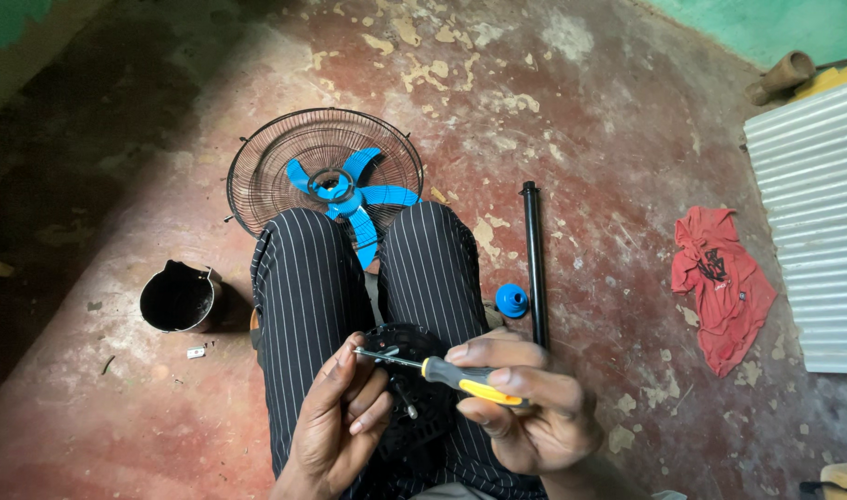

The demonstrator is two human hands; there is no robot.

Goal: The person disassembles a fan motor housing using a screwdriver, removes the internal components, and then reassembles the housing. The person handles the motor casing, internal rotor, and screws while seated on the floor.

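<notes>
on lap, hands [442, 407] hold screwdriver [460, 375]

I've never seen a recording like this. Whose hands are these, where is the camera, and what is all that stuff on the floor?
There is no machine here: the one picture comes from a camera worn on a person's head, looking down at their own lap and two bare hands. The legs are in black pinstriped trousers.

The right hand holds a screwdriver with a yellow and black handle. The left hand pinches near its metal tip. Under both hands, on the lap, sits a round black fan motor housing.

On the worn red floor lie a black wire fan guard with a blue fan blade in it, a long black pole, a small blue cap, a dark metal cup, a crumpled red shirt and a corrugated metal sheet.
</notes>
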